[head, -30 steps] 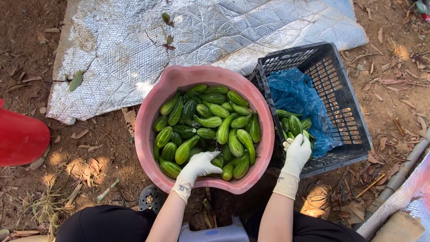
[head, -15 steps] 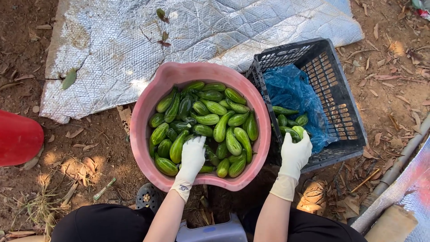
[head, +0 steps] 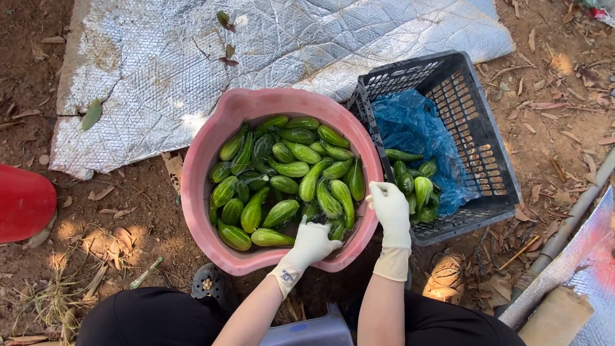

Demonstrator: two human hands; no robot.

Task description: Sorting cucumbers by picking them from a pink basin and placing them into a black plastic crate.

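Reaching into a pink basin (head: 211, 154) of cucumbers (head: 291, 186)
Left hand (head: 312, 243) spreads loose over the pile, grasping nothing; right hand (head: 389, 204), fingers curled but empty, rests on the rim by the black crate (head: 487, 154), handy for passing across.

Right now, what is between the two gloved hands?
In the head view, the pink basin's rim runs between the left hand and the right hand, with a few cucumbers just inside it.
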